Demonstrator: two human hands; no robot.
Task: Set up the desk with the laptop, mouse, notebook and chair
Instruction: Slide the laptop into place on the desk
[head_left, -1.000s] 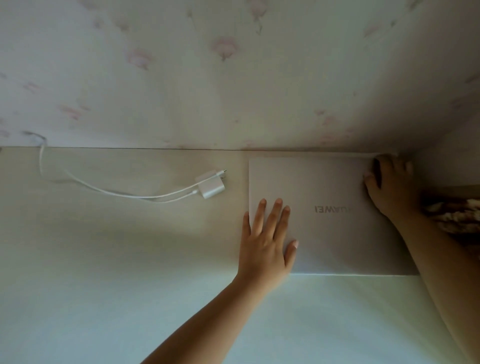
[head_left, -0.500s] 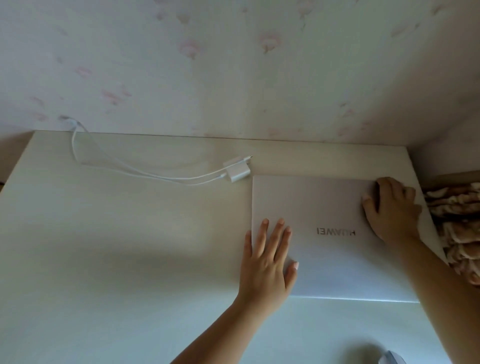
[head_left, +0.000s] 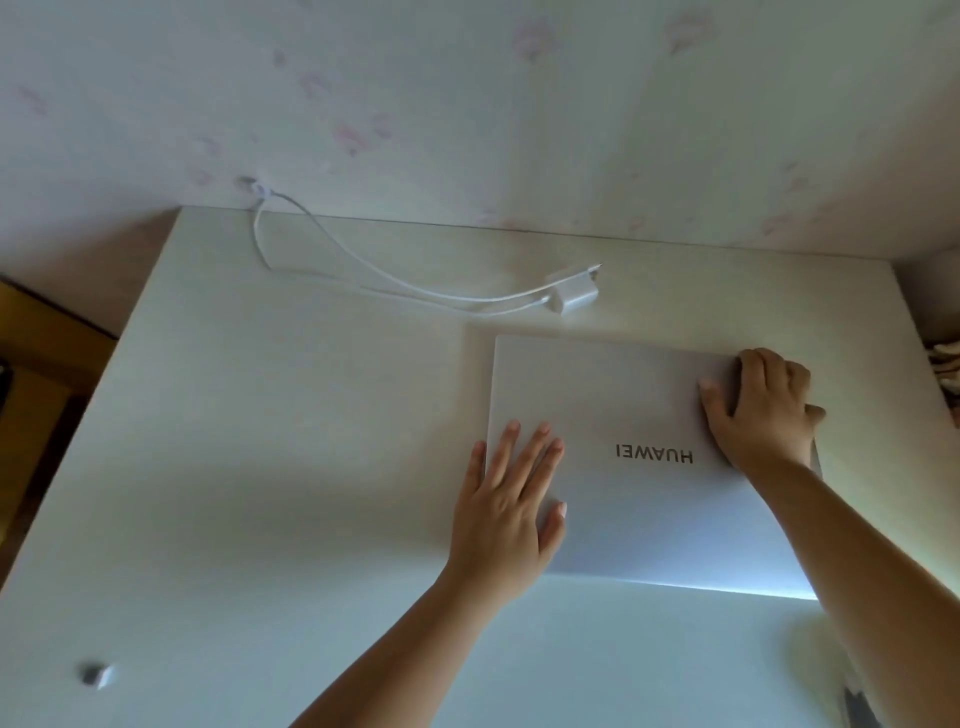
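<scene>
Pressing flat with straight left fingers (head_left: 511, 499) on the closed laptop (head_left: 623, 467) at its 8 o'clock corner, right hand (head_left: 758, 410) curled over the 2 o'clock corner, likely to slide and square it on the desk (head_left: 260, 467), charger (head_left: 571, 293) at 12 o'clock

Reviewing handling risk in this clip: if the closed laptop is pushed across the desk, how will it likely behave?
The laptop lies flat and closed, so it should slide as one stiff slab, not tip. The desk looks smooth, so it may glide easily. The left hand lies flat on the lid, probably steadying it.
</scene>
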